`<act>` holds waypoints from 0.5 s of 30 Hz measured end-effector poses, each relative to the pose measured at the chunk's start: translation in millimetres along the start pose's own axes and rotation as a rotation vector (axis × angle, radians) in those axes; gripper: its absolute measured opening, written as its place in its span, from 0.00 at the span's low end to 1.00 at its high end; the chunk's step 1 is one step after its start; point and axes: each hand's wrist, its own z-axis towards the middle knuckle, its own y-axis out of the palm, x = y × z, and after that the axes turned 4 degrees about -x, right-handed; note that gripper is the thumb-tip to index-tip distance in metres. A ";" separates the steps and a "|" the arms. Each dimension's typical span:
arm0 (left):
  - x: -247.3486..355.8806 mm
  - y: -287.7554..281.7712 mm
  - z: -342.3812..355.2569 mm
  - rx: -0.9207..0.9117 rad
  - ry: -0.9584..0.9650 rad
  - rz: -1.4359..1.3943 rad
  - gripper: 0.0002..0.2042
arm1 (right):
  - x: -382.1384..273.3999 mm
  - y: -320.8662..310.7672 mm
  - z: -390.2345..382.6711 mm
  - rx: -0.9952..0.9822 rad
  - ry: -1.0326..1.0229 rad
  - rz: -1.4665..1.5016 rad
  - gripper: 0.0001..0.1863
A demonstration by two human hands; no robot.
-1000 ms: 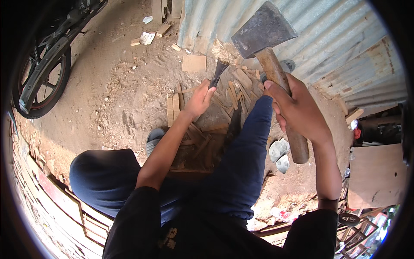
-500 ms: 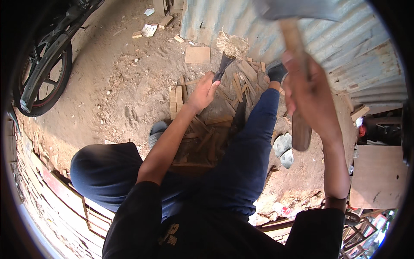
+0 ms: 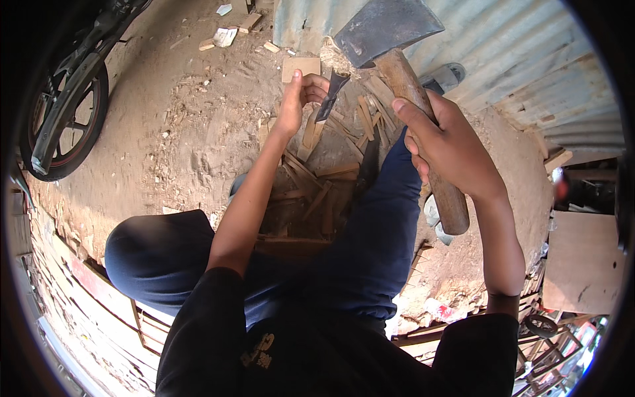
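My right hand [image 3: 450, 142] is wrapped round the wooden handle of an axe [image 3: 423, 86]. Its broad dark head [image 3: 390, 33] hangs over the far ground, close to the corrugated metal sheets. My left hand [image 3: 301, 99] has its thumb raised and its fingers apart. Right beside those fingers is a dark, tapered piece with a flared top [image 3: 333, 96], like a wedge; whether the fingertips touch it is hard to see. Pale split wood [image 3: 311, 135] lies below it. Behind the axe head, a frayed, straw-coloured clump [image 3: 334, 56] is partly hidden.
Several split sticks [image 3: 321, 192] lie between my legs. A corrugated metal wall [image 3: 522, 73] stands at the far right, with a sandal [image 3: 450, 76] near its foot. A motorbike wheel [image 3: 83, 119] is at the far left. A flat board [image 3: 582, 261] leans at the right.
My left hand has moved up and left, its fingers loosening from the dark piece. The axe has come lower and leftward in my right hand. Wood near the left hand has shifted.
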 end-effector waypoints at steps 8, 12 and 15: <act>-48.5 -9.6 2.1 0.154 -0.234 -0.084 0.41 | -1.7 -0.9 -3.5 0.076 -0.016 0.146 0.19; -48.2 -0.6 4.9 0.082 -0.254 -0.173 0.41 | -26.9 -13.0 -28.6 0.325 -0.276 0.253 0.19; -48.1 2.1 4.6 0.064 -0.282 -0.153 0.43 | -33.1 -12.2 -23.4 0.429 -0.410 0.326 0.19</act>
